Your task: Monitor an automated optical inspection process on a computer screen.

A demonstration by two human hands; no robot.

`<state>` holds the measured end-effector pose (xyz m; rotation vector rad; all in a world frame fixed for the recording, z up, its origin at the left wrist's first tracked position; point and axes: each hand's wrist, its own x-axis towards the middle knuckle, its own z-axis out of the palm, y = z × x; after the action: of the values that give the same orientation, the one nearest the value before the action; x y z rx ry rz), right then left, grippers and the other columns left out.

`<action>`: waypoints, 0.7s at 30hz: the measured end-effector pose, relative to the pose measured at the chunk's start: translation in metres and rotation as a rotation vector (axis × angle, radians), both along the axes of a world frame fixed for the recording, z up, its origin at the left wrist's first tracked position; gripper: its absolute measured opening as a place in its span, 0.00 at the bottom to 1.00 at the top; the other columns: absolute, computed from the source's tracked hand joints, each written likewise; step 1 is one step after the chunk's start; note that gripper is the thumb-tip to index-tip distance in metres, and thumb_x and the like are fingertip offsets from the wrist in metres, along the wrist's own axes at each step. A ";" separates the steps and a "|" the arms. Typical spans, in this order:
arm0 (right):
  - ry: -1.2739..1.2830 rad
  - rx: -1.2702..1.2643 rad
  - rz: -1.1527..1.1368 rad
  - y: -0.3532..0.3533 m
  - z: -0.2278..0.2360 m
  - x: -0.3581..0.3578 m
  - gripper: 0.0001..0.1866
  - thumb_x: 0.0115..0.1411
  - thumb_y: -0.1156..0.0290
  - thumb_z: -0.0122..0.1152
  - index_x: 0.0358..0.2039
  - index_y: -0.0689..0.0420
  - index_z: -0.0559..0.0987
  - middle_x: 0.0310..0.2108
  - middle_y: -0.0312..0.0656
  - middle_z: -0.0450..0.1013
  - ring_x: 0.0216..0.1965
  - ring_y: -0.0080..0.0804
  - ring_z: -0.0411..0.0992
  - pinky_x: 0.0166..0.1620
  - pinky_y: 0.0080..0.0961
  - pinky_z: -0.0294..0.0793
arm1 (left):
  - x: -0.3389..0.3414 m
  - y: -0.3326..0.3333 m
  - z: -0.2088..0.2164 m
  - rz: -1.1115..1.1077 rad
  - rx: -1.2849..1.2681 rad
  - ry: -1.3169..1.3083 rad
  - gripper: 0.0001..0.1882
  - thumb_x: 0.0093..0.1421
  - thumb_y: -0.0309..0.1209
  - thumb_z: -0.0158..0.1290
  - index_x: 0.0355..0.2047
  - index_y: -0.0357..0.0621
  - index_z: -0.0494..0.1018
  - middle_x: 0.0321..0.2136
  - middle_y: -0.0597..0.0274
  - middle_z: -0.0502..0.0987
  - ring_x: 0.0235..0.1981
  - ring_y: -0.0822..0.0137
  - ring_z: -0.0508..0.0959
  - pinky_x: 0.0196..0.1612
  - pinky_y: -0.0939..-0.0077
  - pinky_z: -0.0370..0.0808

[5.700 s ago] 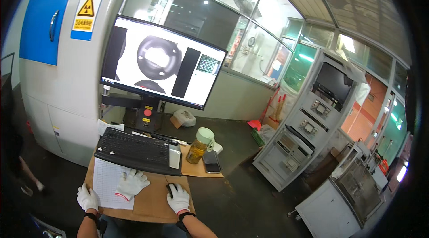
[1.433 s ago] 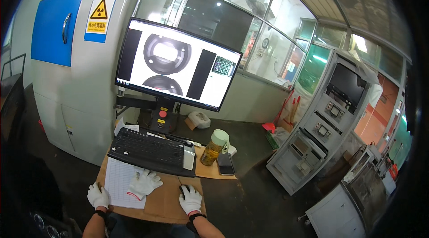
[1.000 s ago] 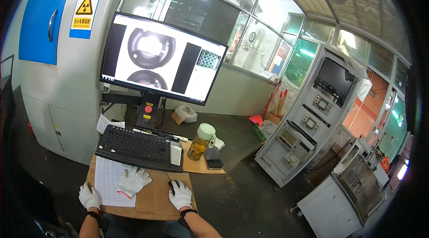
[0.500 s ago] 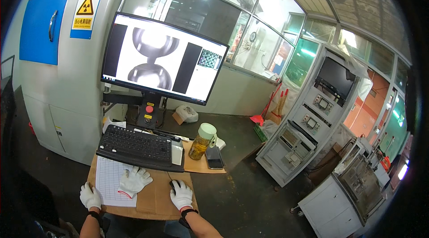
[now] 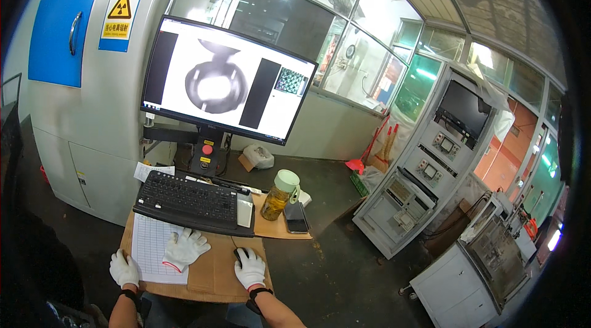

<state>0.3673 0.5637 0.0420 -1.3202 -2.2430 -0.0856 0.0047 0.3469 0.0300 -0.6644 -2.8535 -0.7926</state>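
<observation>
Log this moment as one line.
Left white-gloved hand: at wooden table edge | right white-gloved hand: on small black mouse | loose white knit glove: partly on white gridded paper | black monitor: round grey shape

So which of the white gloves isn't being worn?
The loose white glove, lying partly on the gridded sheet between the hands; the other two are worn, on the left hand and the right hand.

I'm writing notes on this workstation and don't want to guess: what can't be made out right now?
All in the head view:
- Mouse: mostly covered by the right hand.
- Left hand: palm turned away, so anything under it is hidden.
- Ruled sheet: partly hidden by the keyboard and loose glove; entries too small.
- Inset picture on the monitor: too small for detail.
- Grey cabinet: top cut off by the upper edge.
</observation>
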 end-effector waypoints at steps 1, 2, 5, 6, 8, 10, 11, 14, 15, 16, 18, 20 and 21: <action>-0.003 -0.004 -0.002 0.000 0.001 0.000 0.26 0.60 0.58 0.62 0.60 0.40 0.77 0.58 0.44 0.72 0.47 0.54 0.76 0.49 0.52 0.77 | 0.001 0.000 0.002 -0.003 0.002 0.003 0.20 0.64 0.36 0.57 0.55 0.48 0.74 0.46 0.51 0.77 0.46 0.48 0.79 0.49 0.52 0.76; -0.006 -0.008 -0.004 0.000 0.000 0.000 0.26 0.60 0.58 0.62 0.60 0.40 0.77 0.58 0.44 0.72 0.47 0.54 0.76 0.49 0.52 0.77 | 0.002 0.000 0.003 -0.006 0.004 0.007 0.20 0.64 0.36 0.57 0.55 0.47 0.74 0.46 0.50 0.77 0.46 0.47 0.79 0.50 0.52 0.76; -0.001 -0.002 -0.004 0.001 -0.001 0.000 0.26 0.60 0.58 0.62 0.60 0.40 0.77 0.58 0.44 0.72 0.47 0.54 0.76 0.50 0.52 0.77 | 0.003 -0.002 0.004 -0.017 0.009 0.015 0.20 0.64 0.37 0.56 0.55 0.47 0.74 0.46 0.50 0.76 0.47 0.47 0.79 0.50 0.52 0.76; -0.001 -0.002 -0.003 0.001 -0.001 0.000 0.26 0.60 0.58 0.62 0.60 0.40 0.77 0.58 0.44 0.72 0.47 0.54 0.76 0.50 0.52 0.77 | 0.003 -0.001 0.004 -0.016 0.009 0.015 0.20 0.64 0.37 0.56 0.55 0.47 0.74 0.46 0.50 0.76 0.47 0.47 0.79 0.50 0.52 0.76; -0.013 -0.014 -0.004 0.000 0.000 0.001 0.25 0.60 0.58 0.62 0.60 0.40 0.77 0.58 0.44 0.72 0.47 0.54 0.76 0.50 0.52 0.77 | 0.003 -0.002 0.003 -0.011 0.004 0.009 0.20 0.64 0.36 0.56 0.55 0.47 0.74 0.46 0.50 0.77 0.46 0.47 0.79 0.50 0.52 0.76; -0.007 -0.023 -0.001 0.000 0.003 0.001 0.25 0.60 0.58 0.62 0.59 0.40 0.77 0.58 0.44 0.72 0.47 0.54 0.76 0.50 0.52 0.77 | 0.003 -0.001 0.000 -0.010 0.008 0.016 0.20 0.64 0.36 0.56 0.55 0.47 0.74 0.46 0.50 0.77 0.46 0.47 0.79 0.50 0.52 0.76; 0.000 -0.030 -0.001 -0.001 0.003 0.001 0.25 0.60 0.58 0.62 0.59 0.40 0.77 0.58 0.44 0.72 0.48 0.54 0.76 0.50 0.52 0.77 | 0.002 -0.001 0.000 -0.014 0.014 0.025 0.19 0.64 0.36 0.56 0.54 0.47 0.74 0.46 0.50 0.77 0.47 0.47 0.79 0.50 0.52 0.76; -0.005 -0.035 -0.005 0.000 0.003 0.001 0.25 0.59 0.59 0.62 0.59 0.40 0.77 0.58 0.45 0.73 0.48 0.54 0.76 0.50 0.52 0.77 | 0.003 0.000 0.004 -0.008 0.006 0.000 0.19 0.64 0.37 0.56 0.54 0.47 0.74 0.46 0.50 0.77 0.47 0.48 0.79 0.50 0.52 0.76; -0.006 -0.035 -0.004 0.000 0.004 0.001 0.25 0.59 0.59 0.62 0.59 0.40 0.77 0.58 0.45 0.73 0.48 0.54 0.76 0.50 0.52 0.77 | 0.004 0.000 0.004 -0.007 0.007 0.000 0.19 0.64 0.37 0.56 0.54 0.47 0.74 0.46 0.50 0.77 0.47 0.48 0.79 0.50 0.52 0.76; -0.004 -0.035 -0.004 0.000 0.004 0.001 0.25 0.59 0.59 0.62 0.59 0.41 0.78 0.58 0.45 0.73 0.47 0.54 0.76 0.50 0.52 0.77 | 0.004 0.000 0.004 -0.005 0.013 0.009 0.19 0.64 0.37 0.56 0.54 0.48 0.74 0.45 0.51 0.77 0.47 0.48 0.79 0.50 0.52 0.76; -0.007 -0.037 0.004 -0.002 0.005 -0.001 0.25 0.59 0.59 0.62 0.59 0.41 0.78 0.57 0.45 0.73 0.47 0.55 0.76 0.50 0.52 0.77 | 0.004 -0.002 0.003 0.005 0.018 0.013 0.20 0.64 0.37 0.56 0.55 0.48 0.74 0.45 0.51 0.77 0.47 0.48 0.78 0.50 0.52 0.76; 0.009 -0.009 0.014 -0.003 0.006 -0.001 0.25 0.59 0.59 0.62 0.59 0.41 0.78 0.57 0.45 0.73 0.47 0.55 0.76 0.50 0.52 0.77 | 0.004 -0.002 0.003 0.001 0.026 0.018 0.19 0.63 0.36 0.56 0.54 0.47 0.75 0.45 0.51 0.77 0.46 0.48 0.78 0.50 0.52 0.76; 0.009 -0.009 0.018 -0.003 0.005 0.000 0.25 0.59 0.59 0.62 0.59 0.41 0.78 0.57 0.45 0.73 0.47 0.55 0.76 0.50 0.52 0.77 | 0.004 -0.002 0.004 0.004 0.026 0.018 0.19 0.63 0.36 0.56 0.54 0.47 0.75 0.45 0.51 0.77 0.46 0.48 0.78 0.50 0.52 0.76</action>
<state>0.3670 0.5611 0.0473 -1.3028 -2.2492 -0.0630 0.0085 0.3452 0.0336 -0.6584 -2.8219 -0.8177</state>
